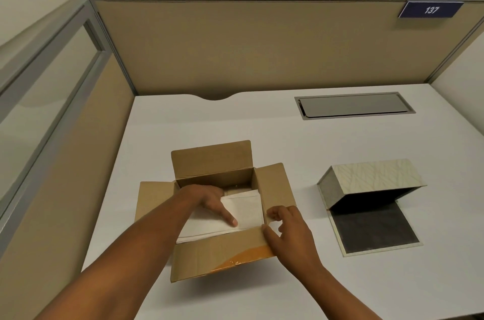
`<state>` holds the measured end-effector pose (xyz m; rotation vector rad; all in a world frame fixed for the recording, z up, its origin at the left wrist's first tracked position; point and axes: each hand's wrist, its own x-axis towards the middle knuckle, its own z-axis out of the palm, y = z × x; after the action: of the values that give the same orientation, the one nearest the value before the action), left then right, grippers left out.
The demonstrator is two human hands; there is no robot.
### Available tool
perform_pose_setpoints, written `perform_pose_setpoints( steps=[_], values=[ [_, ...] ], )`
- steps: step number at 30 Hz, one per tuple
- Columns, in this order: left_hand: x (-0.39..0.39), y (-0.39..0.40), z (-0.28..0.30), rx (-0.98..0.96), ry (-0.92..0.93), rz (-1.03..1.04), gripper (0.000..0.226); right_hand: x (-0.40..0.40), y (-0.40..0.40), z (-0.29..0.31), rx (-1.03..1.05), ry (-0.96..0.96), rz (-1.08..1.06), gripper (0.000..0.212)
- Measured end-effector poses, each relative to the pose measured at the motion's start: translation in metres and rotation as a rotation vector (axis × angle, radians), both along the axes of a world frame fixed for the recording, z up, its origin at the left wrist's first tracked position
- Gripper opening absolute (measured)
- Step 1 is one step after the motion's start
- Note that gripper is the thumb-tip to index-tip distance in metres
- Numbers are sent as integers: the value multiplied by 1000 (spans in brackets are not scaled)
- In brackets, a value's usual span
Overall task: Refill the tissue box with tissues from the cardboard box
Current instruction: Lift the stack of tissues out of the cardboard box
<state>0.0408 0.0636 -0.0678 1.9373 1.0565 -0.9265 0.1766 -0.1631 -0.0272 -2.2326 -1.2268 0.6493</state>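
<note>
A brown cardboard box stands on the white desk with all its flaps folded out. Inside lies a stack of white tissues. My left hand is inside the box, fingers under the far side of the stack and thumb pressed on top, gripping the tissues. My right hand holds the box's near right corner, thumb on the front flap. To the right lies the tissue box, patterned pale green, tipped open with its dark base panel flat on the desk and no tissues seen in it.
The white desk is walled by beige cubicle partitions at the back and left. A grey metal cable hatch is set into the desk at the back right. A blue sign reading 137 hangs on the partition.
</note>
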Motion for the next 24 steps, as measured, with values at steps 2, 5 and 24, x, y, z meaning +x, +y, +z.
perform_pose_setpoints(
  steps=[2, 5, 24],
  values=[
    [1, -2, 4, 4, -3, -19, 122, -1, 2, 0, -12, 2, -4, 36],
    [-1, -4, 4, 3, -26, -22, 120, -1, 5, 1, -21, 0, -42, 33],
    [-11, -7, 3, -202, -68, 160, 101, 0, 15, -1, -26, 608, -457, 16]
  ],
)
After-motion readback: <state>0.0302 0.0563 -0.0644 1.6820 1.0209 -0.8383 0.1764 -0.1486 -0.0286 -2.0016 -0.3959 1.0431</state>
